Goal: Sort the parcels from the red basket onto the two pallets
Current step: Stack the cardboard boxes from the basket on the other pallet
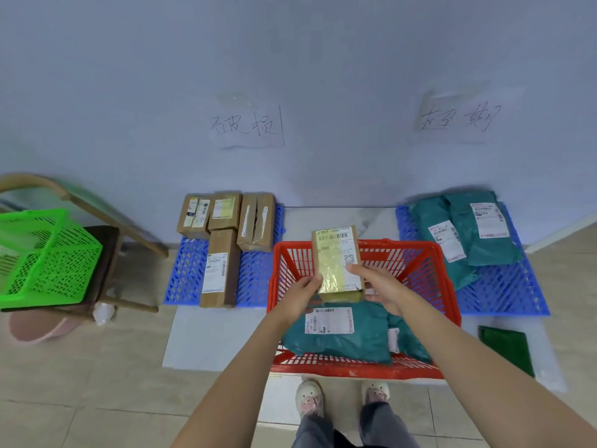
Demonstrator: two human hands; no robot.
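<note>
Parcels sit in three places, all placed here against the red basket (361, 253), which stands on the floor just ahead of my shoes (309, 399). One cardboard parcel (337, 263) is up in both my hands above the basket, label side facing me, tilted slightly. My left hand (300, 292) grips its lower left edge, thumb on the face, fingers curled behind. My right hand (381, 286) holds the lower right edge, thumb pressed on the label, the other fingers wrapped under and behind.

Inside the basket: teal mailer bags (342, 337), the top one with a white label facing up.

Left of the basket, a blue pallet (187, 273) on the floor against the wall carries four brown cardboard boxes (223, 240), three in a row at the back, one long box lying in front. Right of the basket, a second blue pallet (504, 286) carries several teal bags (468, 234) with white labels, overlapping.

Wall behind the basket is pale grey-blue. Two handwritten paper signs are taped on it, one (247, 126) above the left pallet, one (458, 116) above the right.

Floor is beige tile, with a white sheet (206, 334) under the basket. Far left of the basket, a green basket (48, 257) rests on a wooden chair (106, 240). A dark green flat item (505, 349) lies on the floor to the basket's right.
</note>
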